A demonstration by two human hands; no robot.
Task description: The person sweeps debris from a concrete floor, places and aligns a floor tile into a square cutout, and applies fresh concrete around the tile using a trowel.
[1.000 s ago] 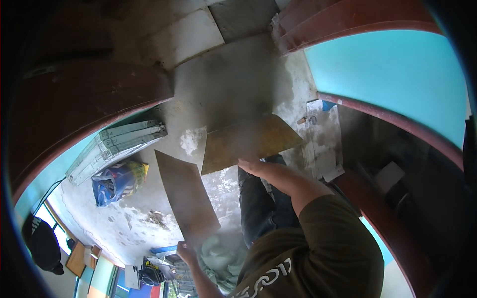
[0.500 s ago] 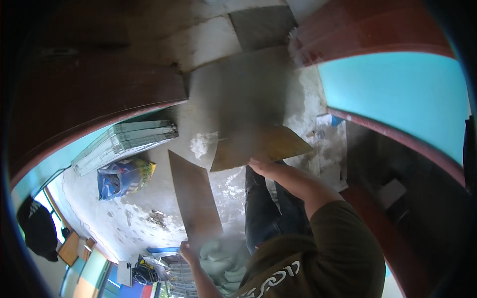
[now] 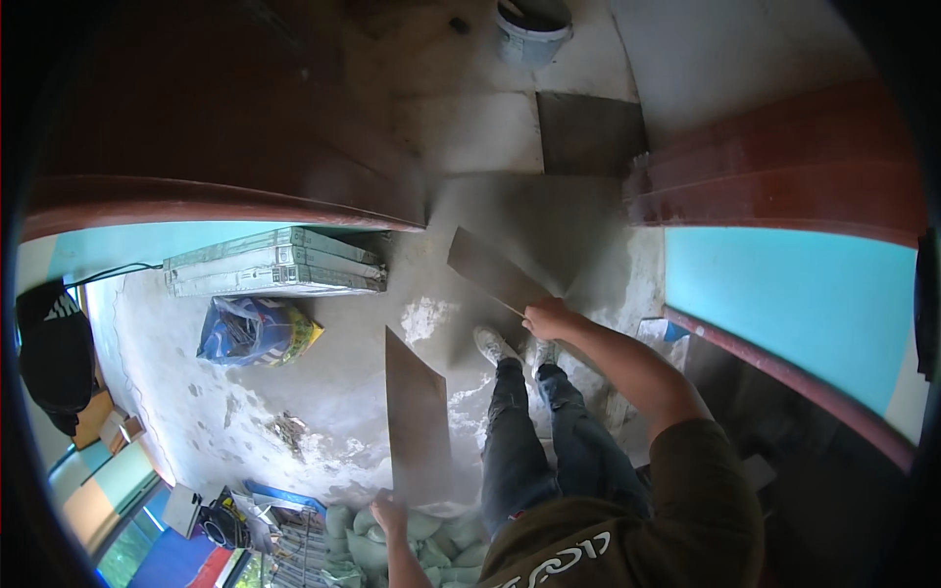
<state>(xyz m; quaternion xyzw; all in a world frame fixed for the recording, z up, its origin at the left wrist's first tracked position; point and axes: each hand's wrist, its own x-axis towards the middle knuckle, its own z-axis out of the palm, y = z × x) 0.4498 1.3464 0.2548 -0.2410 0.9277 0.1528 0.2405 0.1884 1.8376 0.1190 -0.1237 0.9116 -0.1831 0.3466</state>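
My left hand is closed on the near end of a thin, stiff, brownish-grey sheet. This sheet stretches forward from my fingers above the floor. My right hand, in front of my body, grips the near edge of a second thin brown sheet. That one slants away to the far left, seen at a shallow angle over the grey floor section. The two sheets are apart. Whether they are cardboard or thin board I cannot tell.
Left stands a stack of flat cartons beside a blue-and-yellow bag. A bucket is at the far end, past a dark floor tile. Pale green sacks lie near my left arm. Red-and-turquoise walls flank the floor.
The right sheet has turned from broad face toward edge-on and swung left, with my right hand. The view has shifted, bringing in my shoes and the bucket. Both hands keep their hold.
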